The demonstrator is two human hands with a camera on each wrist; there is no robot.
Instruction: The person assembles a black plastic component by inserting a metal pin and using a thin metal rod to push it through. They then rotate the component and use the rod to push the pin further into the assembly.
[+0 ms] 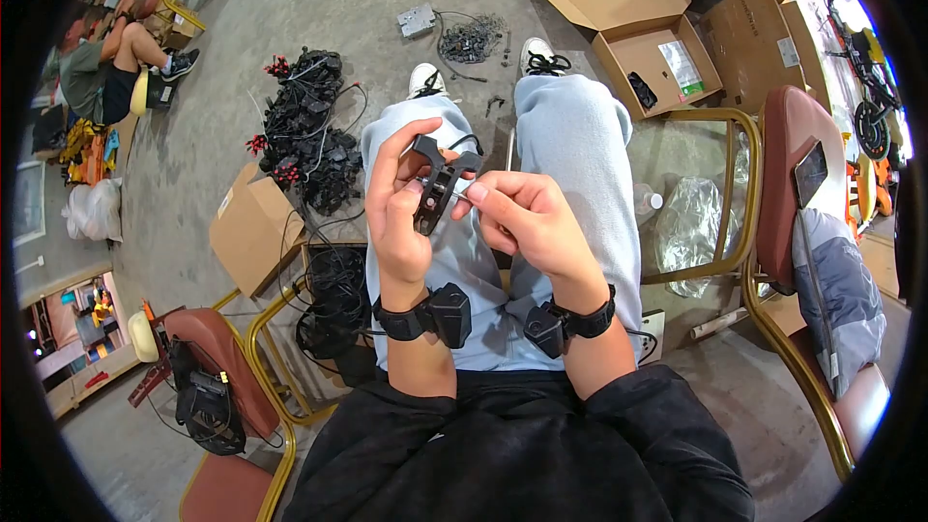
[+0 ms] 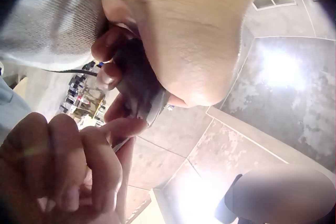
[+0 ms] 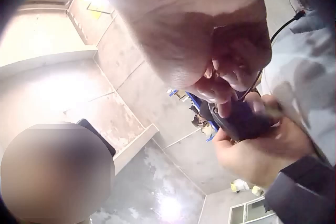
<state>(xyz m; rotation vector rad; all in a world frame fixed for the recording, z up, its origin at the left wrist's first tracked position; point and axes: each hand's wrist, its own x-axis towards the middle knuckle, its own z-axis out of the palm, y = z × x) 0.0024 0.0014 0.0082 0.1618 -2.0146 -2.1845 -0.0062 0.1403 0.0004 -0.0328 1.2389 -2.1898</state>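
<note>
A black forked part point(image 1: 440, 195) with a cable is gripped in the left hand point(image 1: 398, 217), above the lap. The right hand point(image 1: 527, 222) pinches a thin metallic piece point(image 1: 462, 196) between thumb and index finger against the part's right side. In the left wrist view the dark part point(image 2: 137, 79) lies between the left hand point(image 2: 184, 40) and the fingers of the right hand point(image 2: 63, 166). From the right wrist, the right hand point(image 3: 210, 40) touches the dark part point(image 3: 244, 121), held by the left hand point(image 3: 268, 153).
Tangled black parts point(image 1: 314, 135) lie on the floor at left, beside a cardboard flap point(image 1: 251, 232). Ahead are a metal box point(image 1: 417, 21) and a small dark pile point(image 1: 472, 40). An opened carton point(image 1: 619, 34) and chairs point(image 1: 802, 174) stand right. Another person point(image 1: 106, 68) sits far left.
</note>
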